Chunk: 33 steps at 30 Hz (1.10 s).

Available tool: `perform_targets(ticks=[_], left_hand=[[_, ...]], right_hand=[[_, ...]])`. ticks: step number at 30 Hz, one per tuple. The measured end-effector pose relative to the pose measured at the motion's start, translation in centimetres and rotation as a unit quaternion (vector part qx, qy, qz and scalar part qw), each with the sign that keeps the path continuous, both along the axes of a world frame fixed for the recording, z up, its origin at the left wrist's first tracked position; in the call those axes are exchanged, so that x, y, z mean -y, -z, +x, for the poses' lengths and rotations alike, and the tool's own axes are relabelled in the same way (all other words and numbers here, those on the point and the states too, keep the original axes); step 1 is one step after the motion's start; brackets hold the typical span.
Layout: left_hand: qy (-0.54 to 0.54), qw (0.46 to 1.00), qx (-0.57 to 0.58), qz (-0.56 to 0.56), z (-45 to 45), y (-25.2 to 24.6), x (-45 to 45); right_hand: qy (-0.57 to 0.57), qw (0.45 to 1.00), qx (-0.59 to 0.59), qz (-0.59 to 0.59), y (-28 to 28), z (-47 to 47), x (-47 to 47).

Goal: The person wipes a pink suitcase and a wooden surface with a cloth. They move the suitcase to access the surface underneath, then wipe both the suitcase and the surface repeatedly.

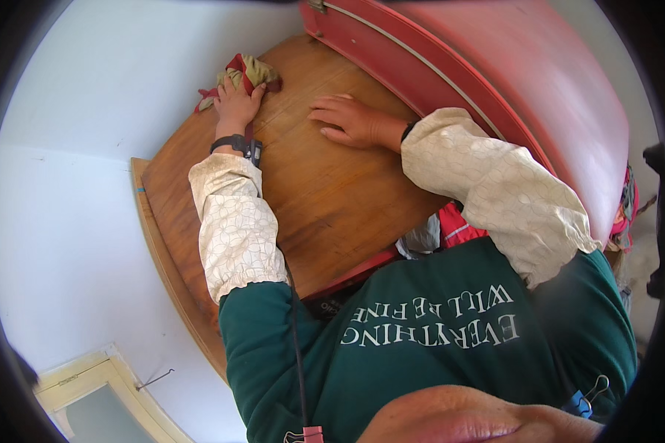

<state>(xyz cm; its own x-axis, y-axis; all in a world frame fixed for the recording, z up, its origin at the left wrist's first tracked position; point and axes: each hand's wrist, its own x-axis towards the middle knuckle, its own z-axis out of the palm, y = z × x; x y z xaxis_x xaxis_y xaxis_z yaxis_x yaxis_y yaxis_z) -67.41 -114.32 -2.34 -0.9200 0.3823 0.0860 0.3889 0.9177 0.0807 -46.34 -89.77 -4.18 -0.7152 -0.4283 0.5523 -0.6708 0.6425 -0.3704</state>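
Note:
My left hand point(237, 105) presses on a crumpled red and olive cloth point(255, 75) at the far left part of a brown wooden tabletop point(310, 188). The cloth lies against the wall side, bunched beyond the fingertips. A black strap with a small device circles my left wrist. My right hand point(352, 120) rests palm down on the wood to the right of the cloth, fingers pointing left, with nothing in it. Both forearms wear pale patterned sleeve covers.
A large red case or panel point(377, 55) with a metal trim stands along the right side of the wooden top. A pale wall point(77, 221) borders the left. Red and grey fabric point(457, 227) shows below the near right edge. A thin cable runs beside my left arm.

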Motion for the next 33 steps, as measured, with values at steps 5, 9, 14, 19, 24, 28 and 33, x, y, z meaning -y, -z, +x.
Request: perform_targets(ticks=[5, 9, 14, 19, 24, 28, 33], left_hand=[[0.113, 0.993, -0.028, 0.022, 5.2, 1.3, -2.2], [0.17, 0.983, -0.044, 0.054, 12.9, 1.7, -0.6], [0.215, 0.973, -0.015, 0.081, 20.4, 0.5, 2.3], [0.289, 0.957, 0.018, 0.012, 26.5, -1.7, 1.9], [0.315, 0.948, 0.027, 0.027, 26.2, -1.8, -4.4], [0.264, 0.961, -0.067, 0.04, 21.5, -0.2, -10.1], [0.146, 0.988, -0.048, 0.013, 14.4, 0.1, -15.6]], right_hand=[[-0.006, 0.999, -0.047, -0.026, 0.0, 0.0, -0.1], [0.028, 0.999, -0.016, 0.029, -1.5, 0.6, 0.4], [0.03, 0.912, 0.182, 0.367, -8.4, -0.6, 2.1], [0.102, 0.886, 0.162, 0.422, -21.2, -4.9, -0.6], [0.005, 0.853, 0.155, 0.498, -28.2, 0.0, -7.3], [-0.024, 0.889, 0.088, 0.448, -27.4, 5.5, -11.7], [0.015, 0.891, 0.042, 0.451, -25.4, 7.0, -11.6]])
